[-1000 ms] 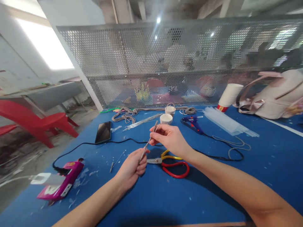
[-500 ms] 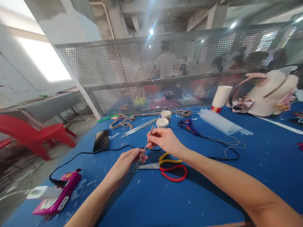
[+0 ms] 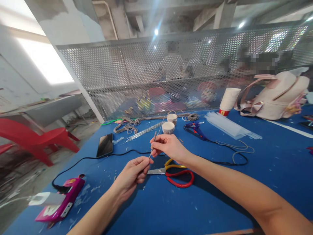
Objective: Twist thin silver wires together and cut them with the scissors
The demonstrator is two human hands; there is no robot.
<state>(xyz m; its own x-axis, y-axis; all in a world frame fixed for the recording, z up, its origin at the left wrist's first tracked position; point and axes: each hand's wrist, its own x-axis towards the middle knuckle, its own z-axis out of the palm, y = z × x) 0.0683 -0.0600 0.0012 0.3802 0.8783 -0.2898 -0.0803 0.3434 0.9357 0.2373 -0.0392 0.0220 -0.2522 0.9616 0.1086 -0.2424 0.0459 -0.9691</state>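
I hold a thin grey wire between my two hands above the blue surface; my right hand pinches its upper part between thumb and fingertips, with the wire's short top end sticking up past my fingers; my left hand is curled into a loose fist around its lower end, thumb pressed against forefinger; the wire runs slanted between them, upper end tilted to the right. Just beyond my left hand and under my right wrist lie scissors with one yellow and one red handle loop, flat on the surface, blades pointing left toward my left hand; a black cable runs across the surface behind my hands to a pink device near the left edge, where a white plug is attached; a dark phone lies face up beside that cable. Farther back stand two small white cups, a bundle of straight thin wires to their left, and tangled grey cord near the mesh screen; a blue glue gun lies to the right of the cups, with clear sticks beyond it, a stack of paper cups and a pale bag at the far right; a red chair stands off the surface on the left.
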